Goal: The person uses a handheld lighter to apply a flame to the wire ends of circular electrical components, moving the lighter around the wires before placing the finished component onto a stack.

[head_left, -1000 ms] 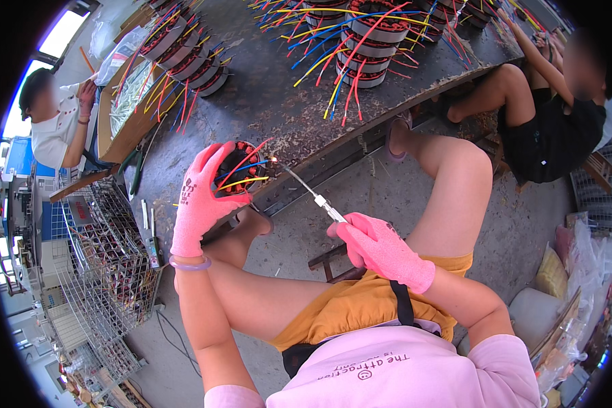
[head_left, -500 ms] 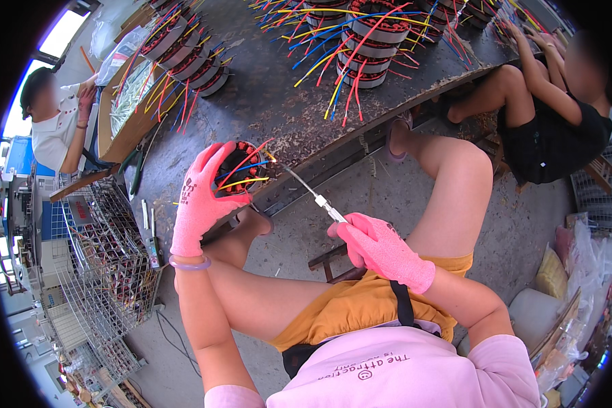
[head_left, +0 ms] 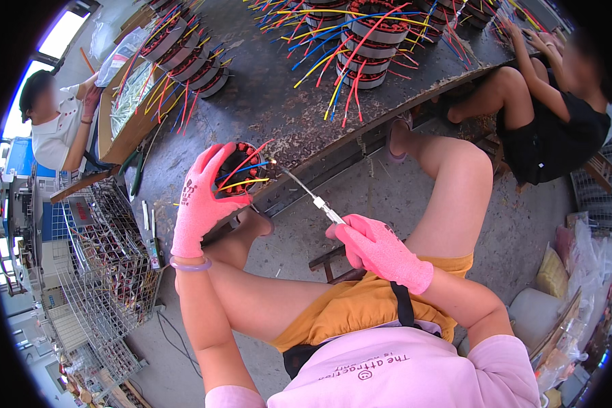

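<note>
My left hand [head_left: 207,194], in a pink glove, curls its thumb and fingers around a motor stator [head_left: 251,151] at the table's near edge. Red, blue and yellow wires stick out of the stator to the right. A small bright spot shows at the tip of the blue wire [head_left: 258,165]. My right hand [head_left: 381,250], also gloved in pink, is closed on a slim torch-like tool [head_left: 328,210] with a white fitting and a long thin metal nozzle. The nozzle's tip points at the wire ends, a short gap away from them.
Stacked stators [head_left: 370,51] with coloured leads stand across the table [head_left: 265,88]; another stack [head_left: 187,58] leans at the left. Beyond it is a cardboard box [head_left: 112,129] of pale strips. Co-workers sit left and right. Wire baskets [head_left: 98,272] stand at left.
The tool has shifted slightly, its tip drawing back a little from the wires. The orange glow at the wire ends has shrunk to a small bright spot. My left hand stays put.
</note>
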Demonstrator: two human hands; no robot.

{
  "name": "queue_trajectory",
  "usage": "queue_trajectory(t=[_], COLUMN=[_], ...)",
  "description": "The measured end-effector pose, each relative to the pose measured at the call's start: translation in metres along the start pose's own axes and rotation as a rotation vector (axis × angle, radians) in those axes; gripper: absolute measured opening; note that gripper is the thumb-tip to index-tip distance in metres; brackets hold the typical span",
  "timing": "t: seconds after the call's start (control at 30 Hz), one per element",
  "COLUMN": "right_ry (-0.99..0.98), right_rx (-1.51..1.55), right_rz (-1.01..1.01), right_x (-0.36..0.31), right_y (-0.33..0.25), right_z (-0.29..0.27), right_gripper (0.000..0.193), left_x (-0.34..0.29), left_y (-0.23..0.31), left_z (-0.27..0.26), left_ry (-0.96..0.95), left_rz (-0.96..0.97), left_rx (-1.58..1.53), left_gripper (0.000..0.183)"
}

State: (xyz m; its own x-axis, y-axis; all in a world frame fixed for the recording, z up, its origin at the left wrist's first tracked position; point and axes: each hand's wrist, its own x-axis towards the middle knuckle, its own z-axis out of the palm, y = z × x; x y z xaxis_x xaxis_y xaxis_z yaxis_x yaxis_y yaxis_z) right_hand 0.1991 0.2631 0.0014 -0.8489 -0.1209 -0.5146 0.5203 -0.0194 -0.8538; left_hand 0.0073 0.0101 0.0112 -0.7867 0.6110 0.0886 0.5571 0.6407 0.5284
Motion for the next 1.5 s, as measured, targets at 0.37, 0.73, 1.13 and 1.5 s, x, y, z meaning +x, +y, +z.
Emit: queue_trajectory(t=[0.37, 0.73, 1.13, 1.5], right_ry=[0.016, 0.003, 0.018, 0.011], right_rx=[0.045, -0.028, 0.031, 0.036], right_rz=[0.025, 0.008, 0.070, 0.031], right_x=[0.000, -0.001, -0.004, -0.002], right_y=[-0.001, 0.000, -0.001, -0.004], right_z=[0.001, -0.002, -0.001, 0.001], right_gripper=[0.037, 0.034, 0.037, 0.037], left_x=[0.000, 0.000, -0.001, -0.001], left_y=[0.001, 0.002, 0.002, 0.000], left_z=[0.000, -0.001, -0.001, 0.000], left_ry=[-0.003, -0.004, 0.009, 0.006], left_rz=[-0.006, -0.008, -0.020, -0.004], left_rx=[-0.019, -0.003, -0.029, -0.018], left_gripper=[0.088, 0.090, 0.087, 0.089])
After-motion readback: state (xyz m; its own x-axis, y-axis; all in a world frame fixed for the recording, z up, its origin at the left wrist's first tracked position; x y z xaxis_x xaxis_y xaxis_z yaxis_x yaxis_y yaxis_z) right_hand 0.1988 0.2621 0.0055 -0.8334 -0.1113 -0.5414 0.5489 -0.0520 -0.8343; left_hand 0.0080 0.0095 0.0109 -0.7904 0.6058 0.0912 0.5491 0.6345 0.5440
